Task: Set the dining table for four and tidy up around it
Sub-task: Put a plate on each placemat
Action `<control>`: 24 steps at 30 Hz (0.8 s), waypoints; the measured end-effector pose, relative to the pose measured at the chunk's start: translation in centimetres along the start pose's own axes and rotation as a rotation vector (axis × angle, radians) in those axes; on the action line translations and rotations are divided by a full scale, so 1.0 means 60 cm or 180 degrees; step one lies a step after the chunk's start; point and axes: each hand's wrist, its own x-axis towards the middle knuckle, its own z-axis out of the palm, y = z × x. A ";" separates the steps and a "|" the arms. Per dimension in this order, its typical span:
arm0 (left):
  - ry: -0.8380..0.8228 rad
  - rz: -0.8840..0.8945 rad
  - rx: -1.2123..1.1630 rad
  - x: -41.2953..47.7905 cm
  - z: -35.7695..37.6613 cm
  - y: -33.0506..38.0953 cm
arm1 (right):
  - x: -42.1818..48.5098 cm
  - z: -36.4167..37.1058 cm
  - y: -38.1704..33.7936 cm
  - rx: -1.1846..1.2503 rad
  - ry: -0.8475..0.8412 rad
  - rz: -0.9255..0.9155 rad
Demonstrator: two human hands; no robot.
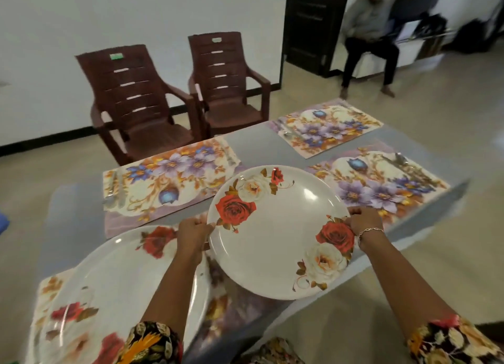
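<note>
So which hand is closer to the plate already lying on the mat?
Left. The left hand grips the carried plate right beside the lying plate; the right hand grips the carried one's opposite rim, farther off.

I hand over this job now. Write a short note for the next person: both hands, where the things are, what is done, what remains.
Left hand and right hand: both grip the rim of one rose plate, held above the table.
Second plate lies on the near left placemat.
Done: four placemats laid, one plate set.
Remaining: set the held plate down; the far left placemat, far right placemat and near right placemat have no plates. Two chairs stand by the wall.
</note>
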 end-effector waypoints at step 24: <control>-0.0343 -0.0255 0.0712 0.066 0.434 0.065 | 0.418 -0.196 0.038 -0.0708 -0.0129 0.0173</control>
